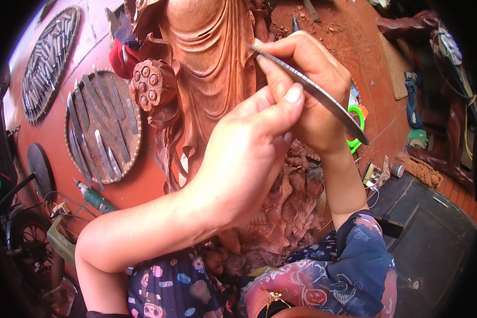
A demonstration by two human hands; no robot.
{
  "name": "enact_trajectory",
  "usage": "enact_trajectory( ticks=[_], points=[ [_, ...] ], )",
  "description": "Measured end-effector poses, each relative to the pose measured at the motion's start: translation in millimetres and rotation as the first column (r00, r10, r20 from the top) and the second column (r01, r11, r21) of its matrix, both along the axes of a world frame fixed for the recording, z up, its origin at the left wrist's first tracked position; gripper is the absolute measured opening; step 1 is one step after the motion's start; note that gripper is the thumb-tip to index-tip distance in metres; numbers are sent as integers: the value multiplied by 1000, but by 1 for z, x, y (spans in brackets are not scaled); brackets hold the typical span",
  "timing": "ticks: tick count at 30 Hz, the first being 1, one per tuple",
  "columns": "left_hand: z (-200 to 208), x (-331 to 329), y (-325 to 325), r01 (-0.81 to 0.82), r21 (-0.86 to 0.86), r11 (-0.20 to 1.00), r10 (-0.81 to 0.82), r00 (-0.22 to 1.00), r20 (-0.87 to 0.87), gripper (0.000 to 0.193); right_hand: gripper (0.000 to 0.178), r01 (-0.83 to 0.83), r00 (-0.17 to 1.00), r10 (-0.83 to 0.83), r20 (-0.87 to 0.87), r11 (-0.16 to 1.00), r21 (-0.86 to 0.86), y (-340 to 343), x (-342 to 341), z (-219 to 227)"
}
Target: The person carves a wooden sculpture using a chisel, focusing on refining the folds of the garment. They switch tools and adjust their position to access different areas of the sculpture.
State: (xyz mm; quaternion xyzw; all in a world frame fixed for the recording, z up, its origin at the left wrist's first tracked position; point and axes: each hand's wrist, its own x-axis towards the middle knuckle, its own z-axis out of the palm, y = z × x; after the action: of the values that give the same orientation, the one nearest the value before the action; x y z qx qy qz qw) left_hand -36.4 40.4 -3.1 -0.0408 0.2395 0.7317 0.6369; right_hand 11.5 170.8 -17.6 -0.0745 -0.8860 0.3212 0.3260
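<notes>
Right hand: gripping a flat, slightly bowed file (331, 104), fingers bunched up near its upper-left end; the hand itself (327, 74) sits over the carving's right side.
Left hand: the hand (252, 127) is half curled right up against the other one, thumb resting over it; honestly can't tell if it's pinching anything.
File: slants across the right hand, lower-right end sticking out free. Upper-left end is right by the carved folds, can't tell if it's touching.
Carving: big reddish-brown wood figure (206, 37) with draped folds, right in front of the person, under and beyond the hands. A seed pod (152, 87) with round bumps pokes out on its left.
Lap: loose patterned clothes (169, 286), just this side of the carving's rough lower part.
Left floor: round tray (69, 132) of flat files, another basket (75, 24) crammed with slim tools further out, green power tool (95, 197) below.
Right side: bright green ring (359, 114) near the right wrist, blue cloth (412, 100) farther over, dark panel (440, 228) below.
</notes>
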Motion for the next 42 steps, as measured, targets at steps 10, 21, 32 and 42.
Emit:
enact_trajectory(
  ticks=[10,21,32,42],
  points=[
    [4,-4,2,30,-44,999,-32,999,-28,25,9,53,998,-53,-35,999,-7,-1,-1,-4],
    [13,-5,25,13,-196,981,-54,978,-203,29,7,91,968,-158,-193,945,-314,7,-9,-24],
    [19,-6,20,42,-242,969,-83,983,-163,33,11,38,982,-83,-170,968,-249,12,-5,-16],
    [16,-4,16,11,-145,989,-30,991,-131,35,8,34,999,-38,-34,993,-117,11,-3,-5]
  ],
)
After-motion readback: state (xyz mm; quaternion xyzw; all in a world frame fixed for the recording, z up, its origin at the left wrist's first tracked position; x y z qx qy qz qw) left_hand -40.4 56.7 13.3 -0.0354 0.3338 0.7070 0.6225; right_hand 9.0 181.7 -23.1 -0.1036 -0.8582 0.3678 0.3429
